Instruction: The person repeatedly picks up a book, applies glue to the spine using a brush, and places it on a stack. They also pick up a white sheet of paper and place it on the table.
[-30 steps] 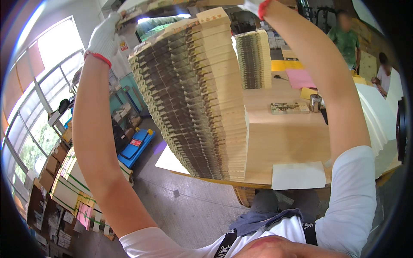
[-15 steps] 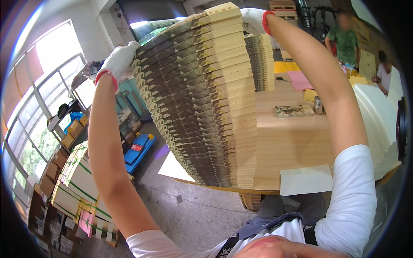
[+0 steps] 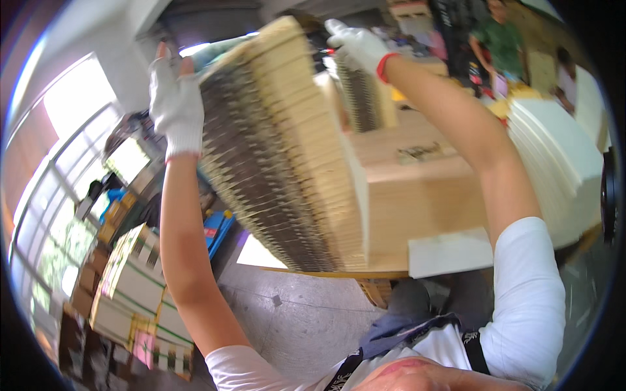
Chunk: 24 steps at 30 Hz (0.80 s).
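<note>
A tall stack of printed booklets or folded sheets [image 3: 261, 150], dark-patterned on one side and cream on the other, rises from the near left of the wooden table; motion blurs it. My left hand [image 3: 177, 107], in a white glove with bare fingertips, stands upright against the stack's upper left edge, its fingers stretched up. Right of the stack's top, my gloved right hand [image 3: 360, 47] hangs in the air, fingers extended leftward and apart from the paper. Behind it stands a second, smaller stack [image 3: 360, 98] of similar printed paper.
On the wooden table [image 3: 424, 195] lie a small printed bundle [image 3: 419, 152] and a white sheet [image 3: 450, 253]. White paper piles [image 3: 554, 156] stand at the right. A person in green [image 3: 501, 49] is beyond. Strapped bundles [image 3: 134, 287] and a blue trolley [image 3: 218, 231] are left.
Both hands have come off the stack's top corners. My left hand has turned upright along the edge; my right has moved left and down. The view has shifted and the stack looks more slanted.
</note>
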{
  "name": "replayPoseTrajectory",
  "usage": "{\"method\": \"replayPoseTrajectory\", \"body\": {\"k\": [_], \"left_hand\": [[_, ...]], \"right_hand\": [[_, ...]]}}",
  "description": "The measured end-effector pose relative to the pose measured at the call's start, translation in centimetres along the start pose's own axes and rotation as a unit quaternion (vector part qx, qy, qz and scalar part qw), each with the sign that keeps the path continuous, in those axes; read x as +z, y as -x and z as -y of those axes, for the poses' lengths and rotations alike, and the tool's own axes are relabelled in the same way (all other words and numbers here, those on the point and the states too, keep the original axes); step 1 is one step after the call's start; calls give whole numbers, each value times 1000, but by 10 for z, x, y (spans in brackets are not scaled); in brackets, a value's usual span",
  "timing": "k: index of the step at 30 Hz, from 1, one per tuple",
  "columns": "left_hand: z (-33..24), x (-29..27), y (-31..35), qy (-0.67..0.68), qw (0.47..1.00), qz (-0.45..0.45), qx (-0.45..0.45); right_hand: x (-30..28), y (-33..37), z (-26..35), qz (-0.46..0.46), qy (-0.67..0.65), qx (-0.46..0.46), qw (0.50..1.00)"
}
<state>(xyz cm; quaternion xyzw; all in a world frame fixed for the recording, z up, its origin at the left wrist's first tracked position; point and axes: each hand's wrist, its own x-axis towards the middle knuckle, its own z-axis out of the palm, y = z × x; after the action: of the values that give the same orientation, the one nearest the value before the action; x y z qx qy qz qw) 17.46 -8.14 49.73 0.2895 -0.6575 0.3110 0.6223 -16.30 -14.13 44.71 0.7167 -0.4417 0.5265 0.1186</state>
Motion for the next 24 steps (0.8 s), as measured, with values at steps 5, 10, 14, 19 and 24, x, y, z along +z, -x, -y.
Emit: {"method": "replayPoseTrajectory", "body": {"k": [5, 10, 14, 19, 24], "left_hand": [[-166, 52, 123, 387, 910, 113, 97], [-339, 99, 224, 488, 792, 341, 135], [-461, 145, 260, 505, 767, 356, 172], [-541, 180, 258, 498, 761, 337, 244], [-539, 193, 233, 479, 766, 269, 334]], "right_hand": [[-28, 222, 18, 99, -262, 228, 932], [-107, 402, 50, 185, -228, 429, 854], [-168, 472, 55, 163, -188, 504, 827], [-213, 523, 49, 152, -165, 528, 819], [-243, 545, 45, 107, -220, 552, 797]]}}
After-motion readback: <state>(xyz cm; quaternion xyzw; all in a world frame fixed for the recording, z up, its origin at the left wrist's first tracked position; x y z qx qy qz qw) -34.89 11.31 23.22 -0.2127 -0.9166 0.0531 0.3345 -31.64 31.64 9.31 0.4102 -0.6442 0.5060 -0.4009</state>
